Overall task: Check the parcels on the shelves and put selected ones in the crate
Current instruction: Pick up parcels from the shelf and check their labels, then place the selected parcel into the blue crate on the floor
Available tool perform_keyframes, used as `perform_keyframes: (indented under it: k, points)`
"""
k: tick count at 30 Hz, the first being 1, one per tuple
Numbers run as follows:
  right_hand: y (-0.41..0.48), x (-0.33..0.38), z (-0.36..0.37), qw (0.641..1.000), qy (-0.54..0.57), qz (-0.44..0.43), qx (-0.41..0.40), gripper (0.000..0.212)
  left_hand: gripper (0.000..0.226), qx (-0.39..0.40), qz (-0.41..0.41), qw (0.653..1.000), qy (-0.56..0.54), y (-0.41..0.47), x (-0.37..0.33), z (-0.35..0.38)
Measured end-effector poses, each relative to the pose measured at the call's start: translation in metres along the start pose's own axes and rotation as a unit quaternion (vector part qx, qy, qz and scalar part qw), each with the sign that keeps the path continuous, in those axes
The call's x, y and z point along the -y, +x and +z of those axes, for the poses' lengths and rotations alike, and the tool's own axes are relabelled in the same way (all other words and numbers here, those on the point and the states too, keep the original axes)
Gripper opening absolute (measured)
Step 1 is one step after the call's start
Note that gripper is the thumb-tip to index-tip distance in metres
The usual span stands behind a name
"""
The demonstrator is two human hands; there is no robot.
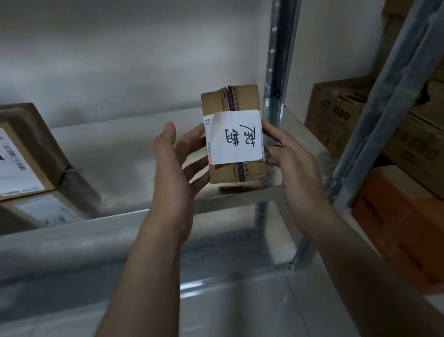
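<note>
A small brown cardboard parcel [231,103] with a white handwritten label stands upright at the right end of a metal shelf [135,159]. My left hand [175,161] cups its left side, fingers spread against the box. My right hand [289,157] presses its right edge with the fingertips. The parcel's bottom edge sits at or just above the shelf front; I cannot tell whether it is lifted. No crate is in view.
A larger labelled cardboard parcel [10,158] leans at the shelf's left end, a flat parcel [43,209] beneath it. A grey upright post [278,57] stands right of the small parcel. Brown boxes [344,113] and an orange box [406,233] fill the neighbouring rack.
</note>
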State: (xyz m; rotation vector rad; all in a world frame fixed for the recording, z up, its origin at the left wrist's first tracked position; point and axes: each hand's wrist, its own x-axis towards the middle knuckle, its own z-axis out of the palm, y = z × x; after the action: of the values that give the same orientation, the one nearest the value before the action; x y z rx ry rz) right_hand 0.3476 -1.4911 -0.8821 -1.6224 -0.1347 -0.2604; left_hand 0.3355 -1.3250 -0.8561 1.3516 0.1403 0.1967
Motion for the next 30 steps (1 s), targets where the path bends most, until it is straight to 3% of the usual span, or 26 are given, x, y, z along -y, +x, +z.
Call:
perform_keyframes:
  k: [8, 15, 21, 26, 30]
  points:
    - [-0.035, 0.081, 0.023, 0.996, -0.057, 0.066, 0.027, 0.039, 0.058, -0.054, -0.088, 0.995, -0.011, -0.061, -0.065, -0.021]
    - [-0.087, 0.192, 0.059, 0.987, -0.071, 0.066, 0.129, 0.036, 0.057, -0.103, -0.14, 0.984, -0.023, -0.15, -0.177, -0.08]
    - [-0.122, 0.303, 0.102, 0.975, -0.034, 0.063, 0.209, 0.037, 0.054, -0.182, -0.113, 0.977, -0.012, -0.231, -0.283, -0.104]
    - [-0.163, 0.421, 0.127, 0.956, 0.024, 0.049, 0.288, 0.04, 0.073, -0.282, -0.05, 0.957, -0.041, -0.296, -0.397, -0.114]
    - [-0.182, 0.508, 0.14, 0.934, 0.045, 0.029, 0.353, 0.042, 0.064, -0.324, -0.017, 0.946, -0.011, -0.342, -0.482, -0.12]
